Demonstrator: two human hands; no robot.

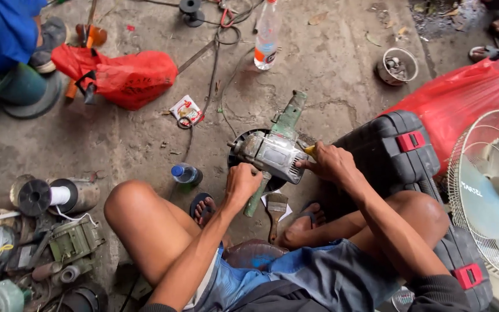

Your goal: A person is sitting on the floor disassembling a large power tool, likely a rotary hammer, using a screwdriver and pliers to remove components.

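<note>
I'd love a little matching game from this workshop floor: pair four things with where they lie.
Things:
1. power tool
2. paintbrush
3. clear bottle
4. fan

Places:
A. far right edge, beside the black case
B. standing at the top, near the cables
C. under both hands, left hand and right hand
D. on the floor between the person's feet

Pairs: 1-C, 2-D, 3-B, 4-A
</note>
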